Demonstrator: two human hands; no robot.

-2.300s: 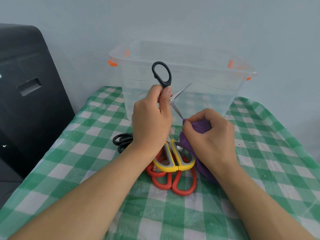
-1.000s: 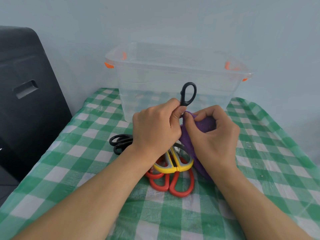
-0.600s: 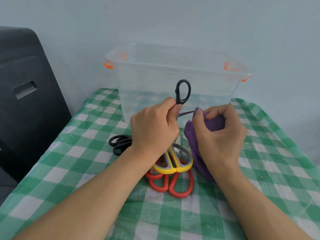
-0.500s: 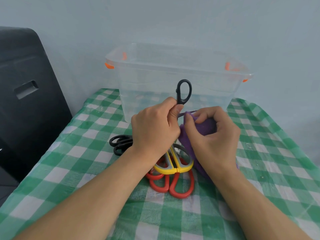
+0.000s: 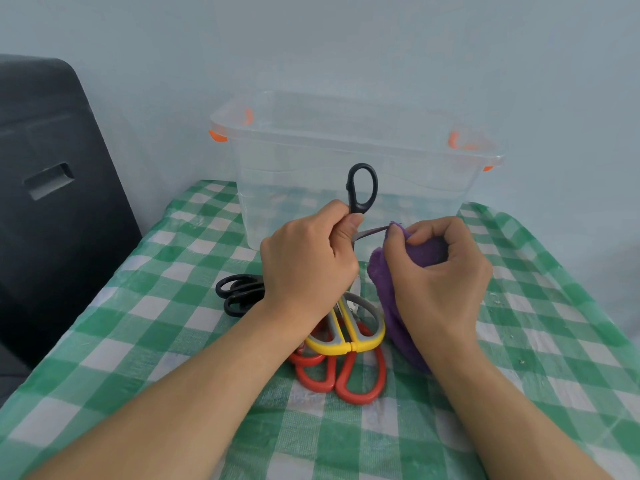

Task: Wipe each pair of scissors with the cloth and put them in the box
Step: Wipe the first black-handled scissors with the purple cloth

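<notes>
Single head-worn view, looking forward and down, close over both hands (image 5: 308, 261), table (image 5: 138, 341) near, wall beyond the box (image 5: 346, 161) far.

A pale blue wall (image 5: 346, 36) is filling the background. A black chair back (image 5: 52, 202) is standing left, beside the green-checked tablecloth (image 5: 156, 341).

Left hand (image 5: 308, 261) and right hand (image 5: 438, 275) both curled, gripping.
</notes>
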